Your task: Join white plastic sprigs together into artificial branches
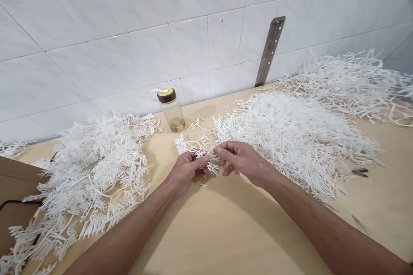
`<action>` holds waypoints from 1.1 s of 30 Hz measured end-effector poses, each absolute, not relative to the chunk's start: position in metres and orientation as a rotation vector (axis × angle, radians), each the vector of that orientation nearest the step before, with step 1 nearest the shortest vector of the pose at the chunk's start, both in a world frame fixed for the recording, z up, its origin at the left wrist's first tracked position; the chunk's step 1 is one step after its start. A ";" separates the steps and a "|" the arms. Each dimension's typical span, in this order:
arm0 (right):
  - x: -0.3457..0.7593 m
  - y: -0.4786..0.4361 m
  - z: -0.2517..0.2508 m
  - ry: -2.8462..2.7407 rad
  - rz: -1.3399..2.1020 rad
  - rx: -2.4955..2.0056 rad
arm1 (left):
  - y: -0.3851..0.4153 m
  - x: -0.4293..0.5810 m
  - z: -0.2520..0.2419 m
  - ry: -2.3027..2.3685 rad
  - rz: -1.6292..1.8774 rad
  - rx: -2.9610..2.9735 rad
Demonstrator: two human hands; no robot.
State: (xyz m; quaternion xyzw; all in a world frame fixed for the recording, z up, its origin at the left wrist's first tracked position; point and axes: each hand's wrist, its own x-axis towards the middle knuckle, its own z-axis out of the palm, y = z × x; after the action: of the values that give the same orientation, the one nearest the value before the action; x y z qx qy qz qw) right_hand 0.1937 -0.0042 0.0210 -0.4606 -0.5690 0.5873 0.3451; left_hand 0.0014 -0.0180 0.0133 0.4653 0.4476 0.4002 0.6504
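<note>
My left hand [184, 172] pinches a cluster of thin white plastic pieces [212, 166] between thumb and fingers; their narrow ends point right. Close by on the right, my right hand [242, 160] has thumb and forefinger pressed together beside the cluster. Whatever its fingertips hold is too small to make out. Just beyond both hands lies a branched white plastic sprue [200, 138], and I cannot tell whether it joins the cluster. A few loose slim pieces [204, 184] rest on the wooden table [226, 227] below the hands.
Heaped white branched plastic [103, 163] covers the left side. To the right spreads a large pile of slim white pieces [290, 137], with more sprues [358, 81] behind. A bottle [174, 114], metal bracket [270, 51], small dark object [359, 172] and cardboard box [17, 180] are around.
</note>
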 end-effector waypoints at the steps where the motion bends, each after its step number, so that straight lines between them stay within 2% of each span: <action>1: 0.193 -0.004 0.020 -1.503 1.532 -1.198 | -0.018 0.002 0.014 1.024 0.902 1.080; 12: 0.195 -0.005 0.018 -1.583 1.554 -1.180 | -0.017 0.001 0.016 0.984 0.856 0.988; 22: 0.190 -0.003 0.018 -1.373 1.503 -1.187 | -0.016 -0.001 0.013 0.982 0.882 0.960; 28: 0.190 -0.005 0.013 -1.523 1.536 -1.093 | -0.021 0.002 0.018 1.017 0.894 1.027; 33: 0.190 -0.007 0.015 -1.640 1.417 -1.149 | -0.022 0.005 0.024 1.070 0.917 1.077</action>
State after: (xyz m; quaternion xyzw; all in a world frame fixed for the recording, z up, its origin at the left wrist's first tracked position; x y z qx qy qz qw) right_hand 0.1903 -0.0072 0.0147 -0.4409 -0.6292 0.5438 0.3375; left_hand 0.0055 -0.0224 0.0236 0.4706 0.4674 0.4006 0.6320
